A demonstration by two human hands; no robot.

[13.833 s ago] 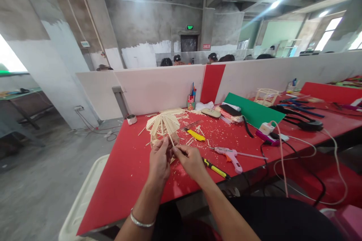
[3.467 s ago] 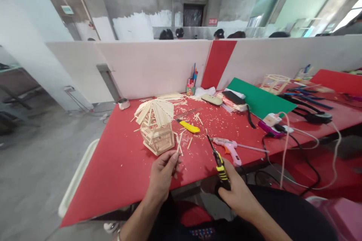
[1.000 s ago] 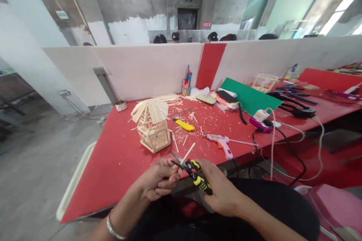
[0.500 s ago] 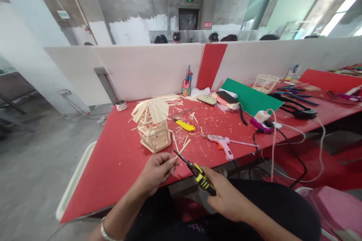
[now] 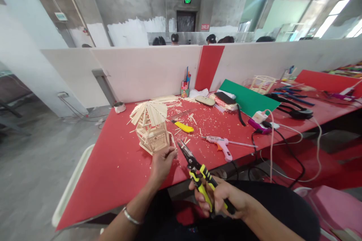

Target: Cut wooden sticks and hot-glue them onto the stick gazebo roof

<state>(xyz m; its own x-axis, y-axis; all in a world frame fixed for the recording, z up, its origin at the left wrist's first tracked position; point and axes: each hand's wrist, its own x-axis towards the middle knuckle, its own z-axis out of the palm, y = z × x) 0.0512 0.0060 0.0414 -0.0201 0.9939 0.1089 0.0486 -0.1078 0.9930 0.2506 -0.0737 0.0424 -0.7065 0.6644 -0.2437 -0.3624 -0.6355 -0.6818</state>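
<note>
My left hand pinches a short wooden stick just in front of the small stick pavilion on the red table. My right hand grips the yellow-and-black handles of a pair of cutters near the table's front edge; the blades are spread and point up toward the pavilion. Loose sticks and wood chips lie around the model.
A yellow utility knife, a pink glue gun with its cable, a power strip, a green sheet, a pen cup and a second stick frame lie on the table. A white partition backs it; people sit behind.
My left hand has moved forward to the pavilion's base with a short stick. My right hand has drawn the cutters back toward me, and their blades now stand apart.
</note>
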